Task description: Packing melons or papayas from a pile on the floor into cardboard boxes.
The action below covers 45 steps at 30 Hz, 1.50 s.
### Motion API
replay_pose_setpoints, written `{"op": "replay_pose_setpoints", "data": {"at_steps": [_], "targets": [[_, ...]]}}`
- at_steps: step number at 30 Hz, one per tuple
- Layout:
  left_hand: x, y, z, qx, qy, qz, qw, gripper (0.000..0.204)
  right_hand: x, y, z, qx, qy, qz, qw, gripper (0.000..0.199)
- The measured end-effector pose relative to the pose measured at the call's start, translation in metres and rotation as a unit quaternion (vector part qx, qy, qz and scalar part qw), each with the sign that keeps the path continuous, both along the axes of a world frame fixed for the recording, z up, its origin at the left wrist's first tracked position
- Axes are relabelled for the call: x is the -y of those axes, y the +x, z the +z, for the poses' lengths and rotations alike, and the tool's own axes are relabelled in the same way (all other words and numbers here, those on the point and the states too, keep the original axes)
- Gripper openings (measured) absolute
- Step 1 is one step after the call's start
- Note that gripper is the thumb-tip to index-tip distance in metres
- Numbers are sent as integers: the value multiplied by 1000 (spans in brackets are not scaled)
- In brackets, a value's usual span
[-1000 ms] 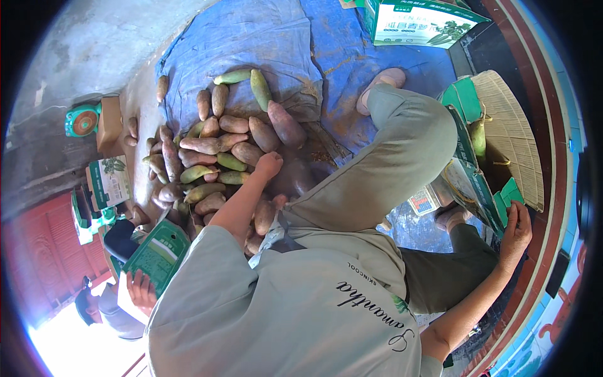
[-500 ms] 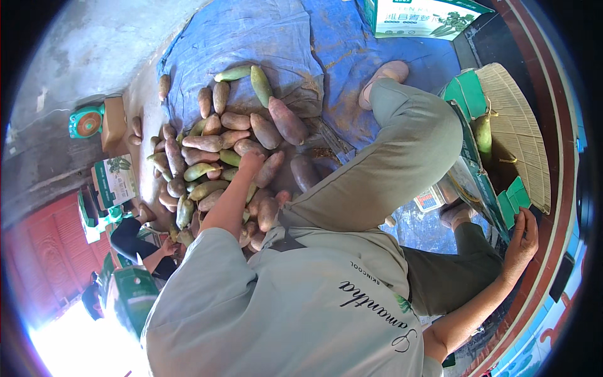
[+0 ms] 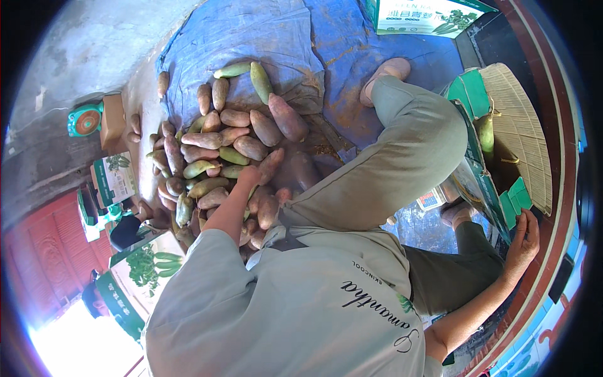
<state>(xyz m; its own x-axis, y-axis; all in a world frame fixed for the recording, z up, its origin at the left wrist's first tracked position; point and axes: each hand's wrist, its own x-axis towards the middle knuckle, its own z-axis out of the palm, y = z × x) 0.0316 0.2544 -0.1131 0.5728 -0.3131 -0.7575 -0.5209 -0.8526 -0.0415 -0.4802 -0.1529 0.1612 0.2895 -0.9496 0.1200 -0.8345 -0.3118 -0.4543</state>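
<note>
**Left hand in the tuber pile, right hand on the carton edge**

Left hand (image 3: 249,175) was down in the heap of tubers (image 3: 217,157), resting on a brown one (image 3: 270,165). Fingers hidden among the tubers, so can't tell how far it was closed or whether it actually gripped anything.

Right hand (image 3: 524,242) was well apart from the left, out at the far right. Fingers spread flat against the edge of a green carton (image 3: 480,166), near its flap (image 3: 516,198). Flat contact, nothing enclosed in the palm.

Between the two hands: the person's bent knee in grey-green trousers (image 3: 402,157). A bare foot (image 3: 384,76) sat beyond the knee on the blue tarp (image 3: 251,31).

Pile details: mostly reddish-brown elongated tubers, some green ones mixed in. It spread to the left of and beyond the left hand. Two green ones (image 3: 260,80) lay at the far edge of the heap, on the tarp.

Inside the carton, just beyond the right hand: one green piece (image 3: 485,133). A woven straw tray (image 3: 518,132) leaned next to the carton.

Left of the left hand, past the pile: a teal round scale (image 3: 84,119) beside a small brown box (image 3: 113,119), plus printed white-green cartons (image 3: 113,179). Another person's dark-haired head (image 3: 125,231) showed near those cartons.

Farthest beyond both hands: another printed carton (image 3: 427,14) at the top of the tarp.
</note>
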Motion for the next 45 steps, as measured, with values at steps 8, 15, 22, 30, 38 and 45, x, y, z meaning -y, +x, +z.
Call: {"op": "replay_pose_setpoints", "data": {"at_steps": [8, 15, 22, 30, 38, 45], "targets": [[-70, -15, -38, -62, 79, -185, 977, 35, 9, 11, -9, 3, 6, 2, 1000, 21], [-41, -51, -22, -96, 4, -185, 978, 32, 14, -2, -14, -19, 4, -1, 1000, 22], [-10, -84, -5, -98, 56, -96, 989, 34, 16, -4, -18, -38, 2, -1, 999, 23], [-27, -81, -9, -88, 98, -86, 988, 44, 17, 0, -19, -31, 1, -5, 1000, 22], [-6, -88, 16, -71, 161, -69, 982, 64, 15, 0, -18, -47, -8, -4, 999, 21], [-11, -97, -13, -90, 177, -69, 978, 66, 15, -2, -17, -29, -23, 12, 999, 19]]}}
